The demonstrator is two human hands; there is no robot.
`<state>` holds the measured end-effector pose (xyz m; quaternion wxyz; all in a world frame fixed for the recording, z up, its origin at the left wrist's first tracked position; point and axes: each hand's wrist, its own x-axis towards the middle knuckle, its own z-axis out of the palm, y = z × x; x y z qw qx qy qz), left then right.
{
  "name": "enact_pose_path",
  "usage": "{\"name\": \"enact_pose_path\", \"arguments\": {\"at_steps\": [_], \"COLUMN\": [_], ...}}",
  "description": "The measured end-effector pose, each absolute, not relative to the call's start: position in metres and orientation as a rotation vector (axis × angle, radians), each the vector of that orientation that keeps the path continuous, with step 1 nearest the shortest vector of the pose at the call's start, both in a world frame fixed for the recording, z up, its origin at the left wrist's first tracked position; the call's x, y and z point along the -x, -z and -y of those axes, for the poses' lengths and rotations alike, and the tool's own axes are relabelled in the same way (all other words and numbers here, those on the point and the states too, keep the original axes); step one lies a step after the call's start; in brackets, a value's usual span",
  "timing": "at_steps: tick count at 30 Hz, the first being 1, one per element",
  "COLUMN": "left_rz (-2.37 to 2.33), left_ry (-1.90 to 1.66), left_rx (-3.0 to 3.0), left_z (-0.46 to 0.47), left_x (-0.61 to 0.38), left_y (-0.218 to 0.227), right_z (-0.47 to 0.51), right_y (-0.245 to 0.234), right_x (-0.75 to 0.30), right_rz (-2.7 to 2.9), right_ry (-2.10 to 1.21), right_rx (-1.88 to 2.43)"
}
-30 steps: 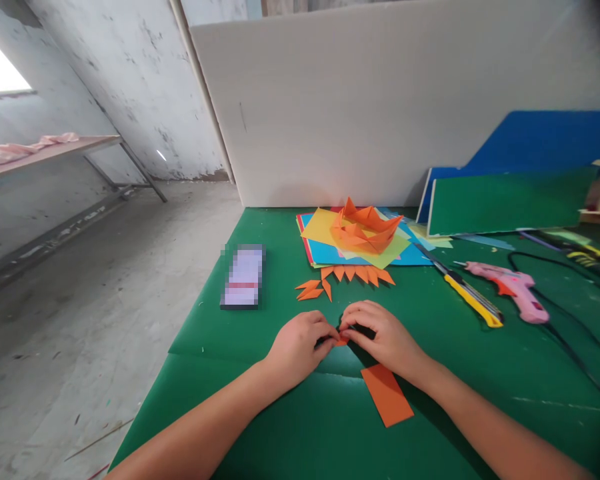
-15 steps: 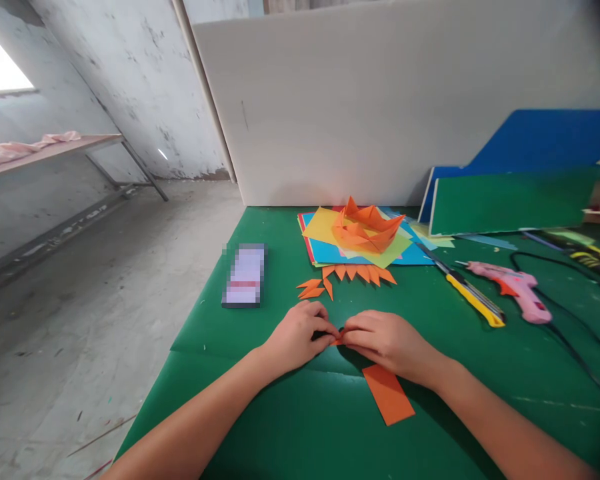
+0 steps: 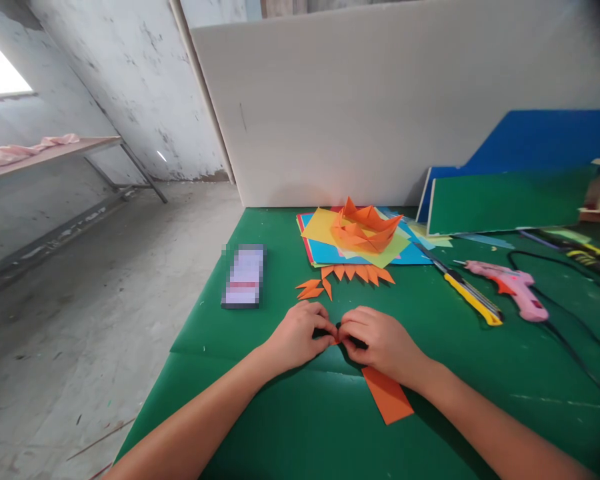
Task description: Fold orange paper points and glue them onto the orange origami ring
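My left hand [image 3: 303, 335] and my right hand [image 3: 376, 337] meet fingertip to fingertip over the green table. Between them they pinch a small piece of orange paper [image 3: 337, 342], mostly covered by the fingers. An orange paper strip [image 3: 389, 398] lies flat just below my right hand, its upper end under the wrist's edge. Beyond my hands rest several small folded orange paper pieces [image 3: 313, 289], with a row of pointed orange pieces [image 3: 359, 273] behind them. A zigzag orange paper ring [image 3: 367, 230] sits on a stack of coloured paper sheets [image 3: 316, 230].
A phone [image 3: 245, 277], blurred out, lies left of the papers. To the right are a yellow utility knife [image 3: 473, 300] and a pink glue gun [image 3: 510, 287] with a black cord. Green board [image 3: 505, 200] and white board [image 3: 355, 107] stand along the back.
My right hand has shifted slightly left and curled its fingers closer against the left fingertips. Less of the orange paper shows between them. My left hand is nearly still.
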<state>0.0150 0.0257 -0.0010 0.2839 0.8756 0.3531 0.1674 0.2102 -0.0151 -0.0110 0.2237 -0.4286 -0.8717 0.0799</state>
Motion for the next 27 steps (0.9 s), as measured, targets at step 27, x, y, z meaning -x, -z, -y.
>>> {"name": "enact_pose_path", "arguments": {"at_steps": [27], "left_rz": [-1.006], "left_ry": [-0.431], "left_rx": [-2.418], "left_z": [-0.020], "left_x": [-0.017], "left_y": [-0.010], "right_z": [0.011], "right_y": [0.010], "right_x": [-0.211], "right_rz": [2.112], "right_ry": [-0.693], "right_rx": [1.334]}}
